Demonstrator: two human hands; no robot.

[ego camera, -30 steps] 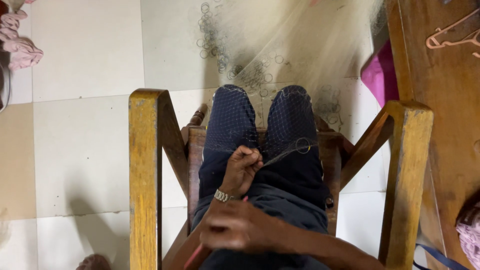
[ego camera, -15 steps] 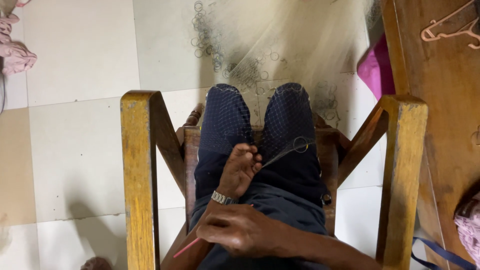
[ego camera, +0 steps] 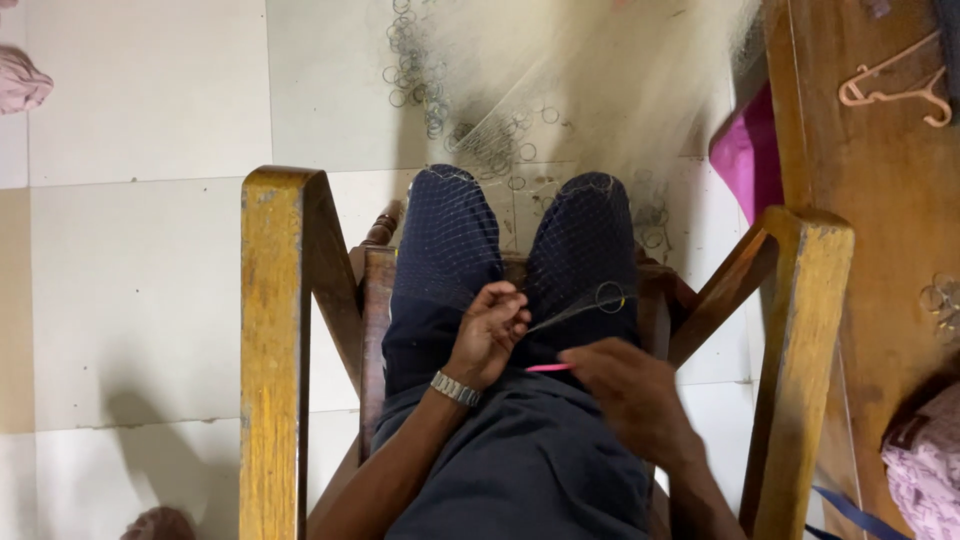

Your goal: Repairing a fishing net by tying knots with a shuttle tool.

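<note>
Netting [ego camera: 560, 150], fine and pale, spills from the person's lap across the tiled floor [ego camera: 150, 250] ahead; the head camera, the only view, looks straight down at a seated person's dark-trousered knees [ego camera: 520, 240] between two wooden chair arms [ego camera: 275, 350]. Small metal rings [ego camera: 420, 60] are strung along the net's far edge, lying scattered on the tiles; one ring [ego camera: 610, 297] rests on the right knee, tied in at the end of a taut strand. Left hand [ego camera: 490, 335], with a metal watch [ego camera: 456, 388] at the wrist, has its fingers curled closed, pinching the net's edge cord at the lap; right hand [ego camera: 625, 395] is closed narrowly around a thin pink tool [ego camera: 548, 368], seemingly a netting needle, its tip pointing toward the left hand. Judging by this, many rings are already fastened along the edge and the work is now at the ring on the knee; how much edge remains cannot be told, since the rest of the net is bunched and blurred. No containers are visible; a wooden table [ego camera: 880, 200] on the right bears a pink clothes hanger [ego camera: 895, 88] and a few loose rings [ego camera: 940, 300] near its edge; pink cloth [ego camera: 745, 155] hangs beside it.
</note>
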